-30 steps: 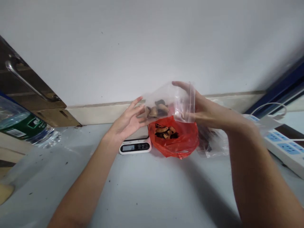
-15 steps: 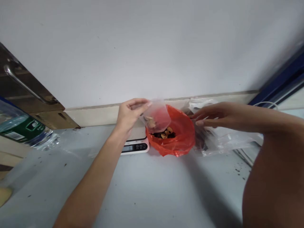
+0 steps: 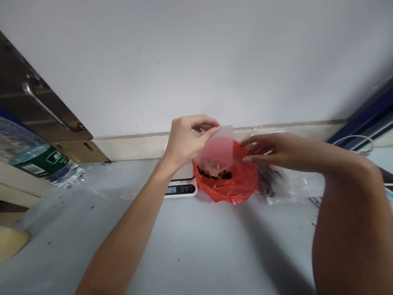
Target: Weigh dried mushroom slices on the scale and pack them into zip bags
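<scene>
Pinched at its top edge in my left hand (image 3: 192, 137) hangs a small translucent pouch (image 3: 222, 143), above the left part of a red plastic bag (image 3: 236, 190). Pale dried pieces (image 3: 215, 168) show at the pouch's lower end; I cannot tell whether they are in it or behind it. Dark bits lie in the open mouth of the red bag. My right hand (image 3: 270, 149) is at the bag's right rim, thumb and fingers apart, with nothing visible between them. Left of the bag, a white digital scale (image 3: 181, 189) is partly hidden behind my left wrist.
Clear plastic bags (image 3: 288, 188) with dark contents lie right of the red bag. A large water bottle (image 3: 46, 159) with a green label is at the left, near a metal handle (image 3: 50, 108). A pale yellow object (image 3: 12, 243) sits at the left edge. A white wall (image 3: 196, 73) rises behind.
My left hand has moved right with the pouch, which now hangs more upright over the red bag. My right hand has shifted slightly left to the bag's rim. The view has shifted a little.
</scene>
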Available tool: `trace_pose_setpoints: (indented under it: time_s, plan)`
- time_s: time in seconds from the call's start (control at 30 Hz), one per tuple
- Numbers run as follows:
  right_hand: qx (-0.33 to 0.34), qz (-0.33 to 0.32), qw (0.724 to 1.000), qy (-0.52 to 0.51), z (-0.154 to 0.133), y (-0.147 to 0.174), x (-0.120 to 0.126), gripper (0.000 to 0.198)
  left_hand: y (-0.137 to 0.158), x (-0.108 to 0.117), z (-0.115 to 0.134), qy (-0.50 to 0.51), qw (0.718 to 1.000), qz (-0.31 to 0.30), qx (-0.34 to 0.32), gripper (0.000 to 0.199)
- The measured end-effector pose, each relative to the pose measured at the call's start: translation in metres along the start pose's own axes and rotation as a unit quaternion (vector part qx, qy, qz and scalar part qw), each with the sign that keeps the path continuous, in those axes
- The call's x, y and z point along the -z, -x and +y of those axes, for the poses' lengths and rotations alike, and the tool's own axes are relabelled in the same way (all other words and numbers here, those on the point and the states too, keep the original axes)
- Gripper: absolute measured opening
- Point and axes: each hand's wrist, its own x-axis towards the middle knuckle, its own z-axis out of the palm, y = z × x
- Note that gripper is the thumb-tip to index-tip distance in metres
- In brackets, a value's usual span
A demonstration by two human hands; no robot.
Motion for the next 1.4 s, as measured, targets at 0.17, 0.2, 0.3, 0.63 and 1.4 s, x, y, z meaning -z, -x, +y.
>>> trace_pose_setpoints:
  time_s: [0.17,0.2,0.3,0.63,1.4]
  plan:
    - [-0.053,-0.053,0.997,0.028,-0.020,-0.006,0.001,0.049,-0.004,-0.001,0.011,0.079,0.996,0.039,-0.017,0.007]
    - [-0.053,-0.051,0.997,0.032,-0.024,-0.008,0.000,0.049,-0.004,-0.001,0.011,0.091,0.995,0.039,-0.019,0.007]
    - [-0.066,-0.041,0.996,0.036,-0.032,-0.014,-0.006,0.039,0.001,0.005,0.003,0.098,0.993,0.058,-0.015,0.004]
    - [-0.112,0.030,0.960,-0.256,-0.067,-0.029,-0.045,0.041,0.031,0.069,-0.049,0.035,0.969,0.199,0.144,0.015]
    - [0.228,-0.201,0.912,0.274,-0.184,-0.067,-0.240,0.032,0.085,0.192,-0.139,-0.041,0.901,-0.195,0.385,0.020]
